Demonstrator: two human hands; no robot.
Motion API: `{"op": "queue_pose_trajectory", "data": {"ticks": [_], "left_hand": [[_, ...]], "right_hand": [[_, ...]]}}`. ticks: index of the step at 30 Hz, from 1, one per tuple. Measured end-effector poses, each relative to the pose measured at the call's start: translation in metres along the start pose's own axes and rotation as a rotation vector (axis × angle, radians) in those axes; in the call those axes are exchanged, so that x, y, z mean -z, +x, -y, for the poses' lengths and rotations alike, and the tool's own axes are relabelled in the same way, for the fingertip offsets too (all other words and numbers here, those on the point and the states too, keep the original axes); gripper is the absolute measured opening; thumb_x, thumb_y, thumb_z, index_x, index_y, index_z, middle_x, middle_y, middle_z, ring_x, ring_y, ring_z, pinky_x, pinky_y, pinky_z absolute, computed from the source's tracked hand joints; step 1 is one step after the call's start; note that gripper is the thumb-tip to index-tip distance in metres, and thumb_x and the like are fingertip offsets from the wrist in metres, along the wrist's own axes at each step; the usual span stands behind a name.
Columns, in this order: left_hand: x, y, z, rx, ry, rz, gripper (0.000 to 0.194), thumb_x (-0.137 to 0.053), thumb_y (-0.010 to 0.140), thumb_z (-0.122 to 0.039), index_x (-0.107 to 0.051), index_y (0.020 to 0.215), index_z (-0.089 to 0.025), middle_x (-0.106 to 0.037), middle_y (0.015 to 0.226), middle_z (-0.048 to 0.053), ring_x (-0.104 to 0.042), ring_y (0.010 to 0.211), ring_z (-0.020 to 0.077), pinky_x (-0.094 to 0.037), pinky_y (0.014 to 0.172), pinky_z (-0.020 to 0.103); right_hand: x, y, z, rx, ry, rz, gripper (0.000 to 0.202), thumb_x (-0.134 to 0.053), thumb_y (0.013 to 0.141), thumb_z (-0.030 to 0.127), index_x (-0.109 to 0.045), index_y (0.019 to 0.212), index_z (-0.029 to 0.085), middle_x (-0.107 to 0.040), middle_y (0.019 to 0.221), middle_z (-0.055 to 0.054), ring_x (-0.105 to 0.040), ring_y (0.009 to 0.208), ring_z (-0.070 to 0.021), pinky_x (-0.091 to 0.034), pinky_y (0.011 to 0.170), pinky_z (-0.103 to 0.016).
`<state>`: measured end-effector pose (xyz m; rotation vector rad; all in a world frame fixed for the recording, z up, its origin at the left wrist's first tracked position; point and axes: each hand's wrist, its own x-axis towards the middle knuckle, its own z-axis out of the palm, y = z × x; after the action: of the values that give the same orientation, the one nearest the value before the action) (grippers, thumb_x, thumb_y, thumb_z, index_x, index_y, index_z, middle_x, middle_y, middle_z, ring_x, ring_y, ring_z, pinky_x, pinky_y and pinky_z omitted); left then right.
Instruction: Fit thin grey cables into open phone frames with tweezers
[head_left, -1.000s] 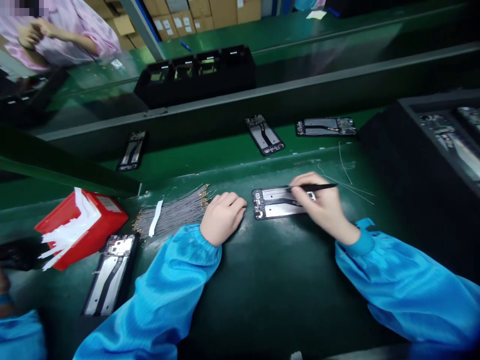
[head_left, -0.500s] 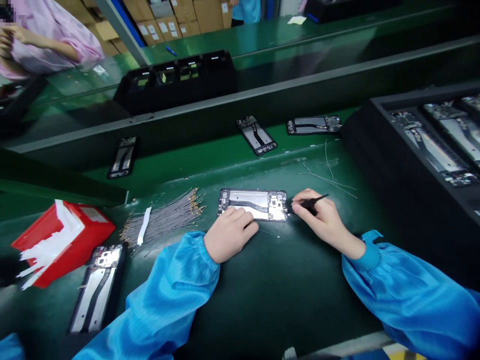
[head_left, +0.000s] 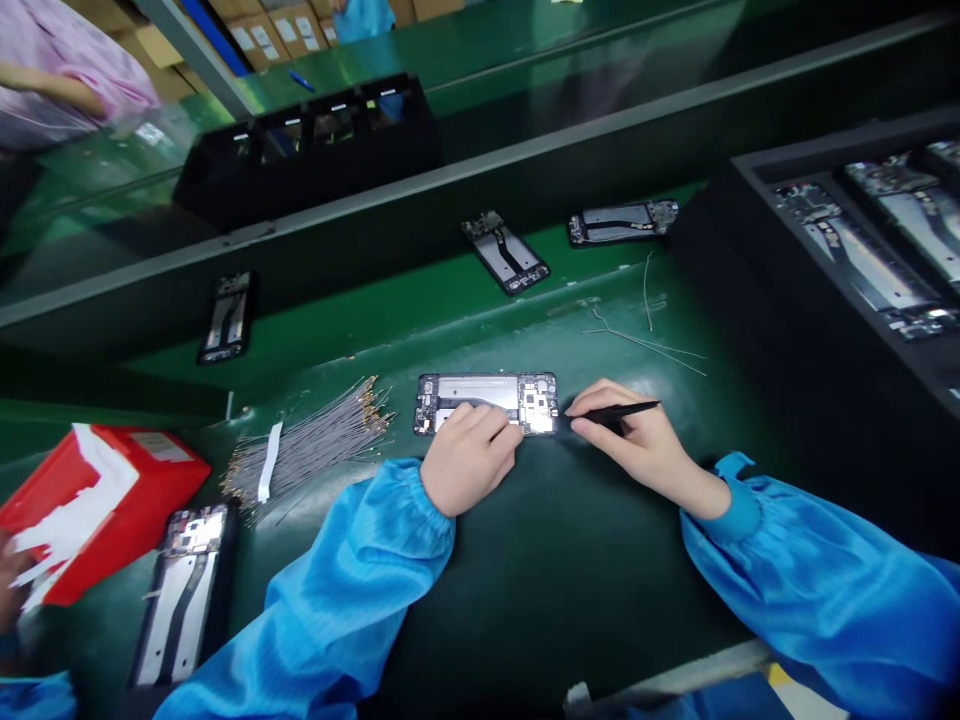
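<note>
the open phone (head_left: 480, 387), likely light, stiff and best held by its rims given fragile circuitry, lies on the desk (head_left: 525, 590) under the half-curled left hand (head_left: 469, 462), grip unclear, while the right hand (head_left: 646, 446) pinches a dark pointed tool (head_left: 626, 410).

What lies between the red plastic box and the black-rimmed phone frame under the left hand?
A bundle of thin grey wires with a white strip, in the head view.
</note>
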<state>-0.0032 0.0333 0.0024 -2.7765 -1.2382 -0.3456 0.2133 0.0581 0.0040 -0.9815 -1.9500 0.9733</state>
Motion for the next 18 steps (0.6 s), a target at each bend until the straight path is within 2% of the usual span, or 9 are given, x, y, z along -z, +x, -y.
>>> {"op": "queue_pose_trajectory", "data": {"ticks": [18], "left_hand": [[0.0025, 0.0004, -0.0004, -0.028, -0.003, -0.029, 0.015, -0.043, 0.085, -0.017, -0.056, 0.077, -0.017, -0.052, 0.069, 0.001, -0.043, 0.067, 0.0153, -0.028, 0.061, 0.03]], "right_hand": [[-0.0007, 0.0001, 0.0006, -0.009, -0.001, 0.039, 0.006, -0.058, 0.079, 0.021, -0.061, 0.084, 0.02, -0.06, 0.081, -0.004, -0.057, 0.076, -0.0161, -0.047, 0.069, -0.032]]}}
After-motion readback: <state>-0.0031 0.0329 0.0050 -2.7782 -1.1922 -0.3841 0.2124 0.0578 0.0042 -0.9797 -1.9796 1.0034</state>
